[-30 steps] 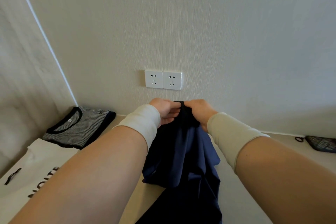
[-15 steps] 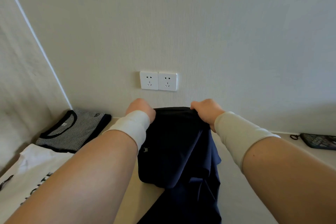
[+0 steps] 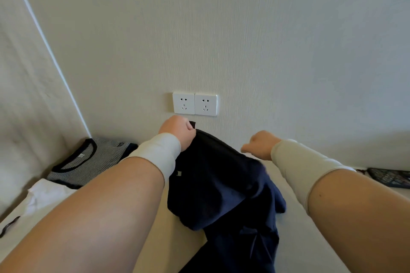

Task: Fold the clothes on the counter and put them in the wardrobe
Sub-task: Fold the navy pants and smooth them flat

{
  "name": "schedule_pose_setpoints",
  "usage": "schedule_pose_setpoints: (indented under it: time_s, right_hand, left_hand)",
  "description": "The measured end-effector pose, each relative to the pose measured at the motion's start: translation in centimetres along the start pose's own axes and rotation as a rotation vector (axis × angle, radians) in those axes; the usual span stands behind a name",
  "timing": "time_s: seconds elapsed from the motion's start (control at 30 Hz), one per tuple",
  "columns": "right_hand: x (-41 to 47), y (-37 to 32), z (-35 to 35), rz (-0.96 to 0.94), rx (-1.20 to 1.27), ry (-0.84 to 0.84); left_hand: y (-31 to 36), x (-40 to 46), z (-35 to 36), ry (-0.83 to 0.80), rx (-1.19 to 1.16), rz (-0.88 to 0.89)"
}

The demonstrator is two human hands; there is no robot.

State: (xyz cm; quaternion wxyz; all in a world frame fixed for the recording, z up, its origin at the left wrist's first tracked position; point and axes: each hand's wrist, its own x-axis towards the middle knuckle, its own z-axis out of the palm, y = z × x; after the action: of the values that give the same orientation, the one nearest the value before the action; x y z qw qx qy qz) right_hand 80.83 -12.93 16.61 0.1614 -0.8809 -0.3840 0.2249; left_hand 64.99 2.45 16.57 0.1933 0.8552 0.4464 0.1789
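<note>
Navy garment (image 3: 221, 184) below left grip (image 3: 178, 132)

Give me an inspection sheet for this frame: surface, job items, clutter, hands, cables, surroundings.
Surface: pale counter, bare to the right of the garment.
Job's things: navy garment bunched, its top lifted, the rest trailing toward the camera; striped T-shirt folded flat in the left corner; white printed T-shirt lying nearer, beside it.
Clutter: dark patterned object at the right edge, too cropped to identify.
Hands: left hand grips the navy garment's top edge; right hand curled, just off the cloth, holding nothing visible.
Cables: nothing seen.
Surroundings: textured wall, double wall socket with nothing plugged in.
</note>
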Motion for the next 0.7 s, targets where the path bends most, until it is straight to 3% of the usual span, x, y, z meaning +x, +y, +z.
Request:
schedule_pose_setpoints:
  time_s: [0.13, 0.37, 0.47, 0.53, 0.7]
  right_hand:
    - [-0.4, -2.7, 1.5, -0.203, 0.342, 0.044]
    - [0.4, -3.9, 3.4, -0.263, 0.413, 0.176]
    - [0.4, -3.6, 3.4, -0.259, 0.522, 0.129]
    - [0.3, -3.3, 3.4, -0.260, 0.570, 0.096]
    - [-0.1, -2.7, 3.7, -0.259, 0.692, 0.040]
  left_hand:
    - [1.2, -0.4, -0.3, 0.001, -0.065, 0.090]
    - [2.4, -1.3, -0.4, -0.075, -0.309, 0.127]
    - [1.4, -1.4, -0.6, -0.052, -0.491, 0.040]
    - [0.4, -1.1, -0.6, -0.035, -0.475, -0.069]
    - [-0.8, -1.6, -0.2, -0.316, -0.409, -0.309]
